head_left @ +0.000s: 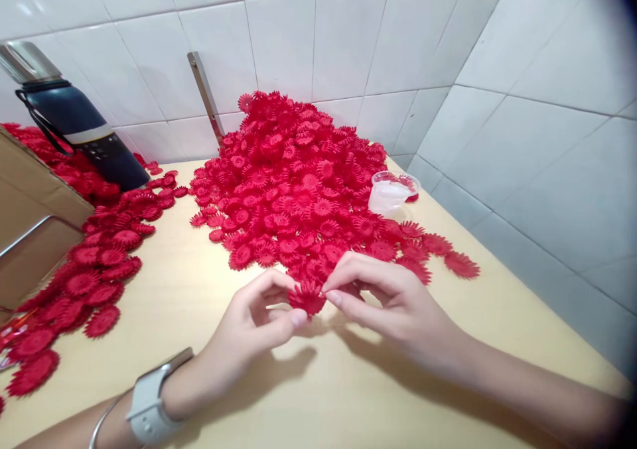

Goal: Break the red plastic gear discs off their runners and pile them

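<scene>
While a single red flower piece is pinched between the fingers of the left hand and right hand, just above the desk, assembly or separation of petal layers is judged to be in hand; a fine, steady pull or press is called for next. Just beyond the fingers, a large heap of flowers is noted: thin, toothed, plastic-looking discs. A clear cup is seen further right.

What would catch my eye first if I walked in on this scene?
The big heap of red plastic flowers piled against the white tiled wall, with a second spread along the table's left side. In front, the left hand and right hand pinch a single red flower between them above the table.
</scene>
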`<state>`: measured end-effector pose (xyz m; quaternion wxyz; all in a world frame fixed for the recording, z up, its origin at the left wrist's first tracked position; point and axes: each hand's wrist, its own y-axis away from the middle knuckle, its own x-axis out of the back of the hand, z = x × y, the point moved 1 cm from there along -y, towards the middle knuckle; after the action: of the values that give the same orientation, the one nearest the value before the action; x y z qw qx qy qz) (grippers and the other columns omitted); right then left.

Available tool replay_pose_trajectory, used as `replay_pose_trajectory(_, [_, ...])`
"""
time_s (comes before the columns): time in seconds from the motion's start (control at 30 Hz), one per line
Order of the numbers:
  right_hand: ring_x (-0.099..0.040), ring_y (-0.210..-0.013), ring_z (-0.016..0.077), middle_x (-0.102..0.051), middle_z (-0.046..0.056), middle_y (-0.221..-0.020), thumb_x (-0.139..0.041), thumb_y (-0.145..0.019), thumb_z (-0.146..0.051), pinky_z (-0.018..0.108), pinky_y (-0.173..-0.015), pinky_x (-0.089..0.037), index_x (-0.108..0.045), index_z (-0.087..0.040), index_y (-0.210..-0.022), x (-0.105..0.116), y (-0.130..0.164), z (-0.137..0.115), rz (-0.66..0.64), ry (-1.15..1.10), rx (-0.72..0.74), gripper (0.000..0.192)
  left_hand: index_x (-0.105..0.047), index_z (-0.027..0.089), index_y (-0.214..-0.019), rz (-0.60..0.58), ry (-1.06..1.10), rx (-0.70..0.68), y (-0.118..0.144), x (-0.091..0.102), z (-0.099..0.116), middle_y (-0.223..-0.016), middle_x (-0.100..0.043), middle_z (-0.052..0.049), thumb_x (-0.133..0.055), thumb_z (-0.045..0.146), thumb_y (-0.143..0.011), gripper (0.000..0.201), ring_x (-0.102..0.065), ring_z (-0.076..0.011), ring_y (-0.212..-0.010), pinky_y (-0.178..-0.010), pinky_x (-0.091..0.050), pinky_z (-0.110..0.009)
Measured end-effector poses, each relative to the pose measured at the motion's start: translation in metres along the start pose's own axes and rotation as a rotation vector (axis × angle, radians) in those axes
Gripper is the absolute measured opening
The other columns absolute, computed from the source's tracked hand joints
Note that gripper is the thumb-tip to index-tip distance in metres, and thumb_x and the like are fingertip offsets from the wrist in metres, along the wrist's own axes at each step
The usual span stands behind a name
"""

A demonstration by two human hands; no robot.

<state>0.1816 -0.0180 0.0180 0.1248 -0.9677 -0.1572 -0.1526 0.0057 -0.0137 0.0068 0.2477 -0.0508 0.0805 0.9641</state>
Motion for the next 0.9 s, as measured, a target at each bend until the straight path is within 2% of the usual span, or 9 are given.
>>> replay_pose_trajectory(0.1, [-0.051,-0.064,0.0113,-0.055,0.0,-0.069,-0.051,-0.08,-0.013,0.023,-0.057,-0.04,-0.06,-0.017,-0.074,-0.005,0.002,0.001,-0.005,-0.023,0.01,0.012,-0.056,0.019,-0.086,-0.011,0.138,0.13,0.0,-0.003,-0.001,-0.078,-0.063,0.0,-0.066,0.017,-0.068,0.021,-0.06,-0.0131,-0.071,-0.068,-0.048,-0.027])
replay_pose_trajectory(0.2, [-0.05,-0.062,0.0114,-0.055,0.001,-0.067,-0.052,-0.078,-0.009,0.023,-0.055,-0.039,-0.061,-0.015,-0.075,-0.01,0.005,0.001,0.03,0.051,0.085,0.012,-0.061,0.015,-0.074,0.025,0.084,0.164,0.001,-0.005,-0.001,-0.069,-0.062,0.002,-0.064,0.018,-0.07,0.006,-0.057,-0.009,-0.063,-0.061,-0.046,-0.019])
replay_pose_trajectory(0.3, [-0.05,-0.059,0.0111,-0.057,0.003,-0.066,-0.053,-0.074,-0.005,0.023,-0.052,-0.039,-0.061,-0.013,-0.075,-0.013,0.009,0.001,0.128,0.118,0.209,0.011,-0.065,0.016,-0.073,0.075,-0.063,0.079,0.004,-0.006,0.001,-0.068,-0.063,0.002,-0.061,0.019,-0.074,0.005,-0.056,-0.0083,-0.064,-0.06,-0.044,-0.016])
replay_pose_trajectory(0.4, [-0.051,-0.057,0.0105,-0.058,0.003,-0.064,-0.055,-0.073,-0.003,0.022,-0.052,-0.041,-0.06,-0.013,-0.074,-0.016,0.011,0.002,0.167,0.145,0.291,0.012,-0.066,0.019,-0.074,0.1,-0.222,-0.034,0.005,-0.004,0.001,-0.071,-0.064,0.002,-0.059,0.017,-0.075,0.007,-0.057,-0.0088,-0.068,-0.062,-0.044,-0.015])
replay_pose_trajectory(0.67, [-0.054,-0.055,0.0107,-0.062,0.004,-0.065,-0.055,-0.073,-0.004,0.022,-0.051,-0.043,-0.062,-0.012,-0.078,-0.019,0.012,0.004,0.178,0.234,0.313,0.012,-0.064,0.018,-0.074,0.137,-0.565,-0.23,0.008,-0.003,0.002,-0.072,-0.064,0.001,-0.057,0.012,-0.075,0.01,-0.057,-0.0107,-0.067,-0.063,-0.044,-0.018])
replay_pose_trajectory(0.9, [-0.054,-0.056,0.013,-0.061,0.006,-0.064,-0.053,-0.076,-0.007,0.024,-0.052,-0.043,-0.063,-0.01,-0.079,-0.021,0.014,0.005,0.202,0.357,0.362,0.011,-0.063,0.019,-0.078,0.133,-0.702,-0.253,0.012,-0.005,0.003,-0.073,-0.061,0.001,-0.054,0.01,-0.075,0.013,-0.054,-0.0104,-0.065,-0.061,-0.042,-0.019])
